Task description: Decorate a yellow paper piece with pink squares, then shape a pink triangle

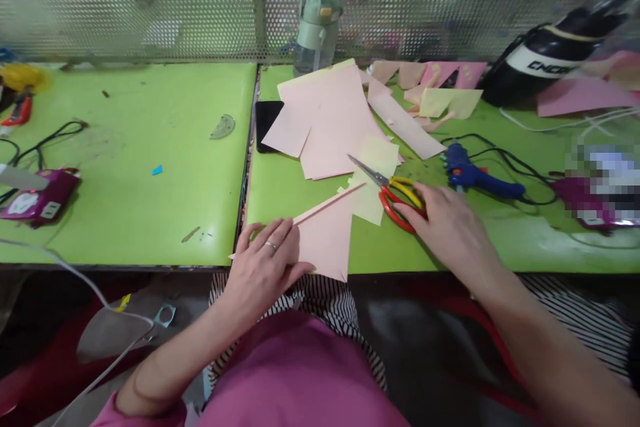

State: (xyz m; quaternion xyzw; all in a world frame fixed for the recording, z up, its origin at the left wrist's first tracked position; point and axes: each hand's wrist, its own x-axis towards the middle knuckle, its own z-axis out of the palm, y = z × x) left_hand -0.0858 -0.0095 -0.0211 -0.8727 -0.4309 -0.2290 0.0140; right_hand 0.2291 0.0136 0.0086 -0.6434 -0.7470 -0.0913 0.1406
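Note:
A sheet of pink paper (327, 233) with a narrow folded strip along its upper edge lies at the table's front edge, its lower corner reaching past that edge. My left hand (267, 250), with a ring on one finger, rests flat on the sheet's left part, thumb spread apart. Scissors (380, 178) with one yellow and one red handle point up and left, their blades together, over pale yellow paper pieces (369, 203). Around the handles, the thumb and fingers of my right hand (445, 217) are closed; some fingertips are hidden.
Behind lies a stack of pink sheets (335, 113) partly covering a black phone (267, 121). Cut paper scraps (405, 120), a green bottle (317, 33) and a dark bottle (545, 57) stand or lie farther back. A blue glue gun (480, 177) with its cord is at right.

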